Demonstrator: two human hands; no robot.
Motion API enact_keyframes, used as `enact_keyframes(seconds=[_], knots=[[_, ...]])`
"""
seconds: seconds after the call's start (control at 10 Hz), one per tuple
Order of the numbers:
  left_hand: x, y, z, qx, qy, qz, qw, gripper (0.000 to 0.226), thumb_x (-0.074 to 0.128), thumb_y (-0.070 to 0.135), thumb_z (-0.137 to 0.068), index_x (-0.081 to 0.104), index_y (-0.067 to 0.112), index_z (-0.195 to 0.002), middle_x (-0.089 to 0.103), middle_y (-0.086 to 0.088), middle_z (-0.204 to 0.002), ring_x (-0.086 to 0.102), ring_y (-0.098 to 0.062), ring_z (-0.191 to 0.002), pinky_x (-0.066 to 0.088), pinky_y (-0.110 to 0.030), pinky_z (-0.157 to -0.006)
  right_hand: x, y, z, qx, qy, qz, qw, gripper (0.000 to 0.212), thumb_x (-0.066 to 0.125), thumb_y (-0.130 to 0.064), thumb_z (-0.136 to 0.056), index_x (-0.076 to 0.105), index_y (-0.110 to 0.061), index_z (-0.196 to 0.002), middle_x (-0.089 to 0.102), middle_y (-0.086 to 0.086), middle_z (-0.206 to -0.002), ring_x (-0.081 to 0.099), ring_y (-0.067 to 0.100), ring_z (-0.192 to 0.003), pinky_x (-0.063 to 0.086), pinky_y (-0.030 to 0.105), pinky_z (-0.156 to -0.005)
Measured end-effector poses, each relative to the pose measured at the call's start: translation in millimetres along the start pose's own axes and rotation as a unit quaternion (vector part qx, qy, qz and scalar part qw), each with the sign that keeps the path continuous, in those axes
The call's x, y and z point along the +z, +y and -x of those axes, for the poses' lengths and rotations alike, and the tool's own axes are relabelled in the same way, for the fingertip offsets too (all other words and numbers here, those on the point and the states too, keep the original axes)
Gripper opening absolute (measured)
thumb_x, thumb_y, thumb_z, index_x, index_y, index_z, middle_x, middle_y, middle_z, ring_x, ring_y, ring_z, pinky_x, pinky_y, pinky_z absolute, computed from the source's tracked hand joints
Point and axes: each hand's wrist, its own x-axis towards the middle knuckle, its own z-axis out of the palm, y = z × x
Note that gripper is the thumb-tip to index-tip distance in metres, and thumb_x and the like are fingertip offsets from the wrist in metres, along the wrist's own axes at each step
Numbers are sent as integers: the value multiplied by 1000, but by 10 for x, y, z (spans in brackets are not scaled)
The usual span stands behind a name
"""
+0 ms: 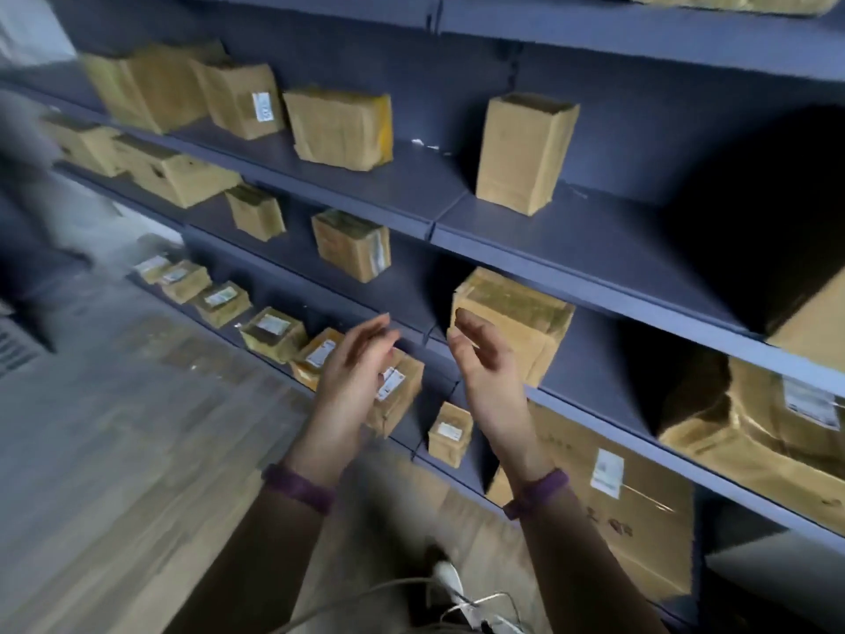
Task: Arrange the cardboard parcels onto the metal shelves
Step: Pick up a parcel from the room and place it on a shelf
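Observation:
Dark blue metal shelves (571, 249) run from upper left to lower right, with several cardboard parcels standing on each level. A taped parcel (526, 318) sits on the middle shelf just beyond my right hand (484, 359). My right hand is raised, fingers loosely bent, holding nothing and just short of that parcel. My left hand (356, 363) is raised beside it, palm facing right, fingers straight, empty. Behind my left hand a labelled parcel (398, 386) stands on the lowest shelf. An upright parcel (526, 153) stands alone on the shelf above.
A large labelled carton (631, 491) fills the bottom right shelf, and a crumpled one (768, 423) lies above it. Small labelled parcels (219, 299) line the lowest shelf at left. Wooden floor (114, 450) spreads left. White cables (452, 597) hang near my body.

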Motion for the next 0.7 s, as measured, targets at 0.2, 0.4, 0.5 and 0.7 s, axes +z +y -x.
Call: enact_keyframes(seconds=[0.2, 0.4, 0.5, 0.7], knots=[[-756, 190, -597, 12, 80, -1, 997, 34, 56, 33, -93, 56, 31, -128, 61, 3, -127, 60, -13, -114, 46, -38, -100, 1027, 43, -667, 5, -86, -29, 996, 29, 62, -31, -95, 59, -30, -124, 65, -30, -105, 60, -16, -99, 45, 2, -78], [-1406, 424, -1422, 41, 137, 11, 990, 13, 54, 26, -96, 64, 35, -96, 71, 14, -81, 67, 7, -71, 50, -10, -54, 1965, 60, -1525, 5, -153, -29, 988, 31, 61, -34, -95, 61, -20, -122, 69, -19, -99, 61, -15, -88, 45, 8, -74], [-1732, 584, -1771, 35, 178, 28, 983, 17, 55, 27, -95, 68, 36, -89, 72, 14, -87, 67, -4, -86, 49, -20, -69, 2435, -24, -1925, 0, -187, -8, 982, 21, 59, -26, -96, 59, -19, -117, 63, -23, -86, 61, -17, -78, 47, 6, -65], [-2346, 782, -2251, 31, 245, 46, 968, 15, 52, 29, -97, 62, 38, -100, 68, 9, -108, 62, -7, -102, 45, -28, -85, 3324, -189, -2363, -36, -272, 31, 961, 46, 55, -39, -94, 54, -16, -134, 59, 0, -132, 53, -4, -110, 43, -1, -85]])
